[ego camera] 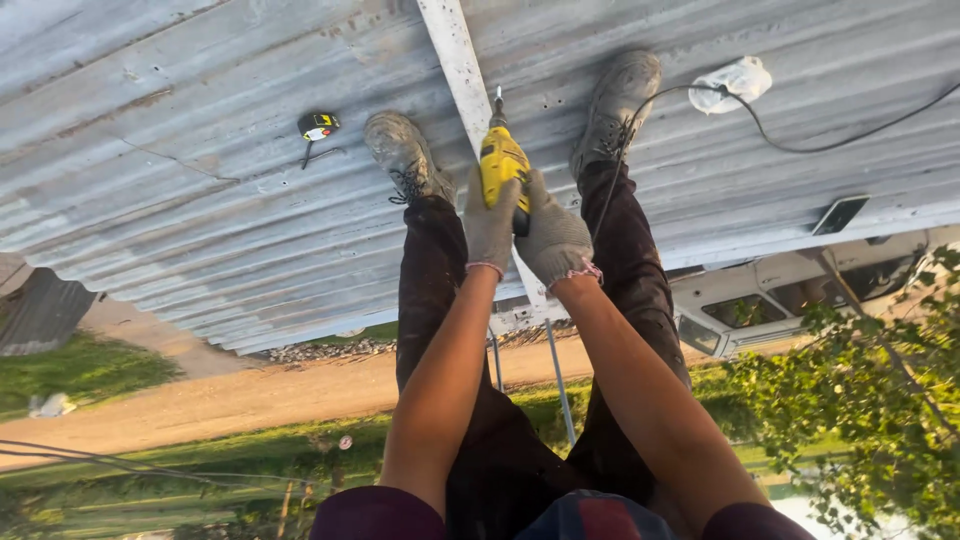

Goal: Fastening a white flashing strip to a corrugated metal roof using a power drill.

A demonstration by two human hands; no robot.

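Forearms: both bare arms reach forward between the knees, dark sleeves at the bottom edge.
Left hand (490,228): gloved, fingers wrapped around the yellow drill (503,165) from the left side.
Right hand (555,240): gloved, closed on the drill handle from the right.
Drill position: between the two boots, bit pointing down on the white strip (455,60) of the corrugated metal roof (200,180).
Advice: keep the bit square to the sheet, press steadily with both hands, keep the black cable (800,148) away from the feet.
Nearby: tape measure (318,126) lies left of the left boot (405,155).
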